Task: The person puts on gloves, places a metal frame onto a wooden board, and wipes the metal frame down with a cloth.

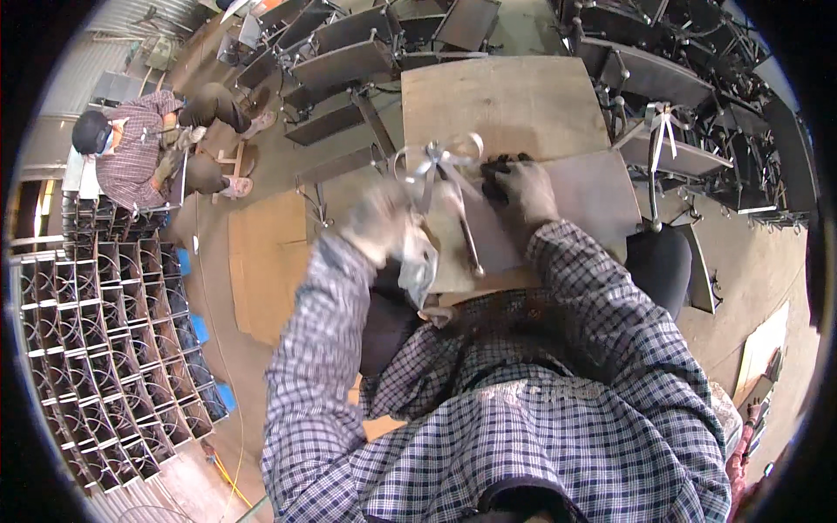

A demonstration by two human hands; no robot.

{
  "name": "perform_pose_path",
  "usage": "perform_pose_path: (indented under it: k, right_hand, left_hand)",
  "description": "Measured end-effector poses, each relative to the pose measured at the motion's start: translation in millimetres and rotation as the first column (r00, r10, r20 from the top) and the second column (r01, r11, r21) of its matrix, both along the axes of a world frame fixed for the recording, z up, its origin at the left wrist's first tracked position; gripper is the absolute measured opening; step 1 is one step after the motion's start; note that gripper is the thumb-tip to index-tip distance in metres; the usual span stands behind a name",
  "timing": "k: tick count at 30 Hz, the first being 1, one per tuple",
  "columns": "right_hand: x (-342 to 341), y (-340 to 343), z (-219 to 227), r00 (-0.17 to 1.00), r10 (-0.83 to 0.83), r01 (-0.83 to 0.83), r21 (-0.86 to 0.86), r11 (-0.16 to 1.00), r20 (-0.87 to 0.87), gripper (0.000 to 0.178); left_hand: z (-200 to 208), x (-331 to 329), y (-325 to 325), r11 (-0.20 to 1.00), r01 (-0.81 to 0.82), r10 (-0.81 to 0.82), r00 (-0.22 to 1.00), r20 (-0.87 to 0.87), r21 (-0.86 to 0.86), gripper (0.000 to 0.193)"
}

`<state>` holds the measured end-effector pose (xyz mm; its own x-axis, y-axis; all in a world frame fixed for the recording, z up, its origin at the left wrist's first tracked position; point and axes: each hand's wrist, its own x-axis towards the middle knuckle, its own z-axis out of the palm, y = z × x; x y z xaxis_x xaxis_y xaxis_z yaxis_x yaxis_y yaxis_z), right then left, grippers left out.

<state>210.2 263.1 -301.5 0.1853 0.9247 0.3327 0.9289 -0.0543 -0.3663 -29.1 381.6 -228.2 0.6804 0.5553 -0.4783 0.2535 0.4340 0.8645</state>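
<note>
A dark metal panel (593,196) with a bright scrolled metal end (436,159) and a thin rod lies across a wooden board (506,96) in front of me. My right hand (527,193), in a pale glove with dark fingertips, is closed at the panel's left part, its fingers bent against the metal. My left hand (379,222), also gloved, is smeared by motion beside the scrolled end, so its fingers cannot be made out. A crumpled grey cloth-like piece (418,268) hangs beside my left wrist; whether the hand holds it is unclear.
Many dark panels with metal legs (344,65) stand beyond the board and at the right (689,157). A seated person (139,144) works at the far left. Below them is a stack of metal frames (113,349). Flat cardboard (266,261) lies on the floor left of me.
</note>
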Motion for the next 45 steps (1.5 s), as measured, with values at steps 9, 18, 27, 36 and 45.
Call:
perform_pose_path:
  k: [9, 18, 27, 36, 45]
  right_hand:
    - [-1.2, 3.1, 20.8, 0.999, -0.034, 0.031, -0.065, 0.997, -0.039, 0.019]
    - [-3.9, -21.4, 10.7, 0.703, -0.076, 0.266, 0.162, 0.950, -0.707, 0.026]
    - [-43.7, -139.3, 101.6, 0.121, -0.079, -0.400, -0.122, 0.908, -0.989, 0.073]
    - [-40.0, -113.6, 81.2, 0.196, -0.127, -0.478, -0.208, 0.853, -0.972, 0.051]
    - [-27.6, -69.9, 104.2, 0.516, -0.094, -0.399, -0.336, 0.853, -0.851, 0.025]
  left_hand:
    - [-30.9, -17.8, -88.1, 0.432, 0.326, -0.168, 0.945, -0.280, 0.841, 0.021]
    - [20.7, -7.5, -158.1, 0.945, -0.217, 0.265, 0.947, -0.182, 0.246, 0.026]
    - [46.9, 26.3, -226.1, 0.581, 0.185, 0.105, 0.949, -0.298, 0.793, 0.053]
    - [56.1, 14.1, -238.7, 0.304, 0.493, -0.142, 0.870, -0.473, 0.815, 0.029]
    - [-16.3, 7.8, -178.8, 0.298, 0.125, 0.283, 0.935, -0.213, 0.946, 0.040]
